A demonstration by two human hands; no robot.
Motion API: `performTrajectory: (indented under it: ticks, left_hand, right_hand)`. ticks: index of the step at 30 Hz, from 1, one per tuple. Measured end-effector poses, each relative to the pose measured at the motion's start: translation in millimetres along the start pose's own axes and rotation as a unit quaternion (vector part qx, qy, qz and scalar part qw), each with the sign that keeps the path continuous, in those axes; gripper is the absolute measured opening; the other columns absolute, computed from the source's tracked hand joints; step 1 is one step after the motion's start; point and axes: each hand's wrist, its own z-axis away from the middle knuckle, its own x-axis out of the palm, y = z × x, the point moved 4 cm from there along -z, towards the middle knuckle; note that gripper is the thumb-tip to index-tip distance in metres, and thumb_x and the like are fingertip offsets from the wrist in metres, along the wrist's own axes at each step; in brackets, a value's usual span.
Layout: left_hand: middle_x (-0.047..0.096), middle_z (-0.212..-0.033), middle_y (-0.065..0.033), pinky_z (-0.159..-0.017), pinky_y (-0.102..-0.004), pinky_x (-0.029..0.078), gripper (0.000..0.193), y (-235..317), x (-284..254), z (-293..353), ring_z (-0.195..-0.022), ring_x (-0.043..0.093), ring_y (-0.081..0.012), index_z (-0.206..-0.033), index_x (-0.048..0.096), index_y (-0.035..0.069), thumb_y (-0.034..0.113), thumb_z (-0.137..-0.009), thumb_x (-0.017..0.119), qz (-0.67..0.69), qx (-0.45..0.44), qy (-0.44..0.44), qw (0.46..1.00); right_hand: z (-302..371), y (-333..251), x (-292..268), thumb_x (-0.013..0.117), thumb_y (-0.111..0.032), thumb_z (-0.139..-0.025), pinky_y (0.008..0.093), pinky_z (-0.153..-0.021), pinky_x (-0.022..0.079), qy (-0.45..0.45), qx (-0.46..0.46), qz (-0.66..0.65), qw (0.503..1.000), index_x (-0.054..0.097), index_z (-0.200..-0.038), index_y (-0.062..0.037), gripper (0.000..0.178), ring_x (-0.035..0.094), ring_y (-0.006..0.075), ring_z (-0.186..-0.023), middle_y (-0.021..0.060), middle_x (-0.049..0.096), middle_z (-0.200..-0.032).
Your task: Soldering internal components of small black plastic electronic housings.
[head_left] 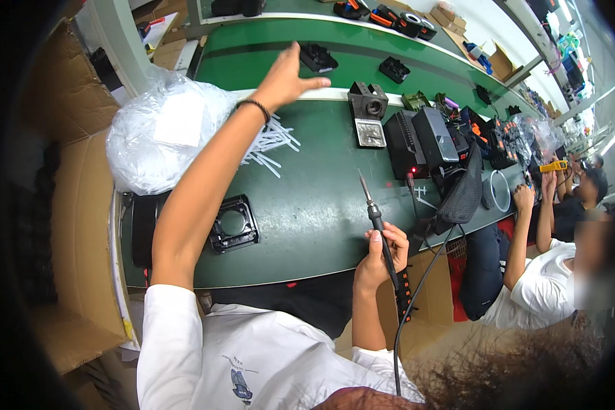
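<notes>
"Where are your hands?"

"My left hand (pixel 285 83) is spread, with nothing in it that I can see. It is just beside a black plastic part (pixel 319 59) on the green strip (pixel 242 63), and I can't tell if they touch. My right hand (pixel 383 258) is wrapped around the soldering iron (pixel 375 215), its tip (pixel 363 184) up over the green table (pixel 314 225)"

"What could go wrong?"

"I can't tell if the tip is hot. If it is, and I look only at my left hand, I might burn my arm (pixel 201 181) if it swings back. The cord (pixel 404 324) hangs down by me, so it could catch and tug the iron"

"What else is near?"

"The iron stand (pixel 360 109) is past the tip, with the black soldering station (pixel 402 140) to its right, a red light (pixel 413 169) on. My left arm goes over white plastic sticks (pixel 270 145), next to a big clear bag (pixel 140 150) that might melt if the tip touched it. A black frame (pixel 249 232) lies near my arm. The white rail (pixel 338 94) is between table and part, so I could bump it"
</notes>
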Motion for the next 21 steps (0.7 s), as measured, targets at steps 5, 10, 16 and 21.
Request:
performTrajectory:
  ticks: [5,10,16,21]
  left_hand:
    - [0.056,-0.141,-0.0251,-0.113,-0.0418,0.041,0.078,66,-53,98,-0.134,0.052,-0.0403,-0.145,0.05,-0.004,0.04,-0.088,0.08,0.065,0.027,-0.13,0.989]
    - [0.053,-0.149,-0.0211,-0.119,-0.0458,0.034,0.078,71,-139,218,-0.142,0.045,-0.0398,-0.147,0.053,0.004,0.033,-0.082,0.084,-0.054,-0.043,-0.17,0.983]
    - [0.03,-0.165,-0.018,-0.122,-0.0607,0.019,0.088,69,-134,289,-0.151,0.025,-0.0457,-0.155,0.047,0.017,0.04,-0.079,0.084,-0.214,-0.082,-0.197,0.953]
    - [0.026,-0.167,-0.0176,-0.121,-0.0588,0.021,0.083,65,-102,306,-0.153,0.022,-0.0452,-0.157,0.043,0.017,0.033,-0.085,0.08,-0.206,-0.067,-0.176,0.96]
  right_hand:
    - [-4,8,-9,0.068,0.003,-0.092,0.0336,-0.081,0.062,0.033,0.019,-0.014,0.999,0.06,-0.107,0.0033,0.017,0.069,0.022,-0.088,0.019,0.06,-0.121]
    - [-16,-8,-2,0.061,0.0,-0.097,0.0381,-0.09,0.058,-0.013,-0.025,0.075,0.997,0.063,-0.114,0.0037,0.017,0.069,0.0248,-0.096,0.0198,0.059,-0.128]
    - [-23,-17,9,0.052,-0.009,-0.106,0.0429,-0.096,0.058,-0.184,-0.154,0.167,0.956,0.061,-0.121,0.0014,0.02,0.07,0.0312,-0.104,0.024,0.053,-0.135]
    - [-16,-25,30,0.063,-0.01,-0.102,0.0409,-0.093,0.058,-0.255,-0.192,0.124,0.94,0.07,-0.116,-0.0012,0.018,0.072,0.0335,-0.103,0.0234,0.064,-0.127]
